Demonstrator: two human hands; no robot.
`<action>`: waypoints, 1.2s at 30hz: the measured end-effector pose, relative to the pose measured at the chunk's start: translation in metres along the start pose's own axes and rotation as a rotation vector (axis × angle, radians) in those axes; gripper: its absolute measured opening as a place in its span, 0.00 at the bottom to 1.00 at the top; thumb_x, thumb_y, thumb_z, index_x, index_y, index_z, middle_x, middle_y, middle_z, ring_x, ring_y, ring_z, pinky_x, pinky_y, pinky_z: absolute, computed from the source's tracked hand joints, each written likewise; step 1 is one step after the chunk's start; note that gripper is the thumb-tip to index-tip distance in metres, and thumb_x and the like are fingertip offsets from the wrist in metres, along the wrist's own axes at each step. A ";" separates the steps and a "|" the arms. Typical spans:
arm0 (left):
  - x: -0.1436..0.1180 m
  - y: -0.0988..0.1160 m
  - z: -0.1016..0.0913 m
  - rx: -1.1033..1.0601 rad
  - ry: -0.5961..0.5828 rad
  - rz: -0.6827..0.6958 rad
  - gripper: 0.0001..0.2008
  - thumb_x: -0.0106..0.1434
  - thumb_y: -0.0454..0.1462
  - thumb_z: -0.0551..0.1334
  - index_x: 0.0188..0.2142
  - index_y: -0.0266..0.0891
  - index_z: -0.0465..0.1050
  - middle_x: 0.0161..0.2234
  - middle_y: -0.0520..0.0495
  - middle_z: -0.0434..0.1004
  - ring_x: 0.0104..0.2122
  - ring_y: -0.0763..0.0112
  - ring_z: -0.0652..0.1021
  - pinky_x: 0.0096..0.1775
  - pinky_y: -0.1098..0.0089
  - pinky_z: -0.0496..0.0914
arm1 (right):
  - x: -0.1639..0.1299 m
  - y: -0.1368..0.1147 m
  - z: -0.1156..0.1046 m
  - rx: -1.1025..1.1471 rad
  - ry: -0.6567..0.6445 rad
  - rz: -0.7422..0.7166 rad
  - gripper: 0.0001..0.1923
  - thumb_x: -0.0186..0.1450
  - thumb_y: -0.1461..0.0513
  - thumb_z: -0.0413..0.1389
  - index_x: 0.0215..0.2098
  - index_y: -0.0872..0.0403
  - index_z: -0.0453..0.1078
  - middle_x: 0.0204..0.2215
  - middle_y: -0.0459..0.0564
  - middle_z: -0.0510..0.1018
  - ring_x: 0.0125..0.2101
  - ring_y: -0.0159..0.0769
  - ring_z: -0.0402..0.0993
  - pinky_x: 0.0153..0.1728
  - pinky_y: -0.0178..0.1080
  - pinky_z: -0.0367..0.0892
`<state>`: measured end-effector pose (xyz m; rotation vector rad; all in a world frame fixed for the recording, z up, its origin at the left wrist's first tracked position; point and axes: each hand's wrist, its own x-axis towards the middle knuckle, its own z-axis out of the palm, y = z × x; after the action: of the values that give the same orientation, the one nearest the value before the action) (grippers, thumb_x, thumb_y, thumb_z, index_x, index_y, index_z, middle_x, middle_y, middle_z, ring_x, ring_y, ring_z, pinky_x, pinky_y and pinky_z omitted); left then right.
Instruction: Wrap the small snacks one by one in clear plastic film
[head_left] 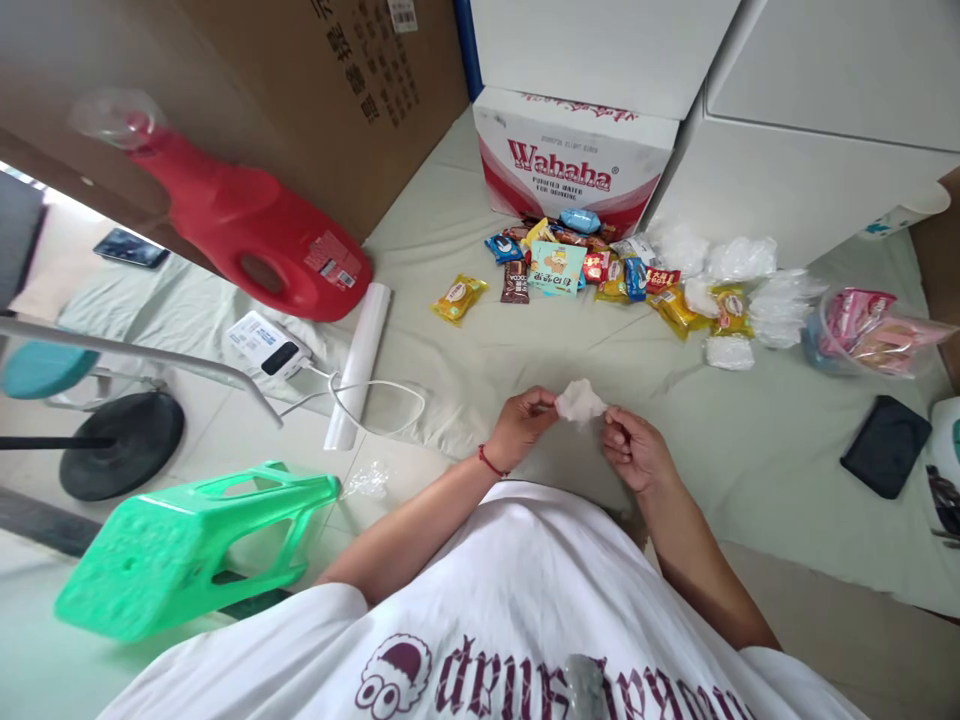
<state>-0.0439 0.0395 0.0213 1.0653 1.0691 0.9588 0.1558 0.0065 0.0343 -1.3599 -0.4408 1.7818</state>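
Note:
A small crumpled clear plastic bag [580, 401] is pinched between both hands just above the pale green sheet [480, 350]. My left hand [520, 428] grips its left edge; a red string circles that wrist. My right hand [632, 449] holds its right edge with the fingertips. Farther away on the sheet lies a pile of wrapped snack packets [592, 265], and beside it several more crumpled clear bags [739, 260].
A Wahaha carton [574, 160] and white boxes stand at the back. A red detergent jug [247, 230], a power bank with cable [268, 347] and a white roll [360, 360] lie left. A tipped green stool [187, 545] is near left; a black pouch [885, 445] right.

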 end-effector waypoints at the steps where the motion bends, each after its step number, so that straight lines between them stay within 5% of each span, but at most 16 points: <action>1: 0.000 0.000 -0.003 -0.072 0.029 -0.053 0.15 0.55 0.47 0.73 0.31 0.38 0.78 0.29 0.51 0.77 0.30 0.74 0.73 0.35 0.71 0.67 | 0.000 -0.001 -0.006 -0.036 0.030 -0.046 0.25 0.52 0.44 0.69 0.30 0.51 0.64 0.17 0.36 0.57 0.17 0.23 0.43 0.15 0.30 0.40; 5: -0.002 0.000 -0.001 -0.205 0.055 -0.167 0.21 0.48 0.50 0.78 0.30 0.36 0.78 0.28 0.52 0.78 0.28 0.74 0.73 0.35 0.71 0.67 | -0.005 0.000 -0.012 -0.370 0.189 -0.510 0.24 0.59 0.43 0.66 0.43 0.49 0.71 0.37 0.48 0.75 0.31 0.32 0.68 0.29 0.34 0.67; 7: -0.004 0.000 0.004 -0.234 0.011 -0.193 0.21 0.48 0.49 0.79 0.31 0.36 0.79 0.29 0.51 0.79 0.29 0.74 0.74 0.36 0.71 0.67 | -0.005 0.003 -0.006 -0.567 0.114 -0.648 0.25 0.60 0.45 0.67 0.49 0.47 0.74 0.48 0.52 0.76 0.45 0.39 0.71 0.43 0.40 0.71; 10: -0.006 -0.001 0.006 -0.258 -0.010 -0.199 0.20 0.47 0.48 0.79 0.30 0.36 0.79 0.27 0.52 0.78 0.29 0.75 0.73 0.36 0.72 0.67 | -0.001 0.003 0.000 -0.603 -0.024 -0.596 0.16 0.63 0.47 0.65 0.41 0.48 0.78 0.39 0.49 0.78 0.40 0.38 0.72 0.43 0.40 0.70; 14: -0.003 0.000 -0.004 -0.377 -0.007 -0.241 0.21 0.48 0.48 0.80 0.29 0.36 0.77 0.26 0.52 0.75 0.29 0.76 0.73 0.35 0.73 0.66 | 0.005 -0.007 -0.010 -0.198 0.037 -0.455 0.15 0.60 0.48 0.68 0.33 0.50 0.77 0.26 0.43 0.71 0.27 0.30 0.64 0.31 0.35 0.64; 19: -0.001 0.004 -0.016 -0.539 -0.033 -0.323 0.22 0.51 0.48 0.79 0.32 0.37 0.73 0.35 0.48 0.77 0.36 0.72 0.77 0.37 0.72 0.71 | 0.003 -0.017 -0.026 0.116 0.043 -0.257 0.19 0.51 0.52 0.75 0.29 0.52 0.73 0.25 0.42 0.66 0.26 0.27 0.61 0.26 0.31 0.62; 25: -0.008 0.004 0.009 -0.391 0.008 -0.289 0.37 0.43 0.52 0.81 0.48 0.42 0.72 0.57 0.40 0.73 0.52 0.59 0.77 0.45 0.63 0.76 | -0.010 -0.012 -0.009 0.193 0.048 -0.246 0.19 0.51 0.55 0.76 0.29 0.52 0.72 0.29 0.43 0.67 0.27 0.26 0.61 0.26 0.29 0.63; 31: 0.000 0.007 0.014 -0.394 -0.031 -0.326 0.27 0.50 0.55 0.76 0.36 0.37 0.74 0.33 0.50 0.77 0.32 0.72 0.77 0.33 0.72 0.72 | -0.015 -0.025 -0.011 0.172 -0.122 -0.069 0.19 0.52 0.54 0.73 0.26 0.52 0.68 0.21 0.41 0.56 0.25 0.29 0.57 0.21 0.30 0.55; 34: 0.003 0.006 0.007 -0.378 -0.024 -0.323 0.27 0.49 0.56 0.76 0.33 0.38 0.72 0.27 0.55 0.72 0.23 0.78 0.72 0.23 0.75 0.64 | -0.011 -0.028 -0.024 0.030 0.016 -0.162 0.21 0.52 0.50 0.72 0.27 0.51 0.67 0.23 0.42 0.60 0.25 0.30 0.58 0.21 0.31 0.54; 36: 0.002 0.004 0.006 -0.316 0.019 -0.306 0.28 0.50 0.58 0.75 0.31 0.38 0.71 0.24 0.57 0.68 0.20 0.80 0.69 0.21 0.76 0.61 | -0.011 -0.026 -0.028 -0.128 0.207 -0.352 0.21 0.56 0.46 0.69 0.32 0.51 0.70 0.28 0.45 0.67 0.28 0.32 0.62 0.25 0.33 0.59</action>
<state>-0.0380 0.0412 0.0257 0.6141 1.0202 0.8554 0.1925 0.0077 0.0498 -1.4373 -0.6458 1.3315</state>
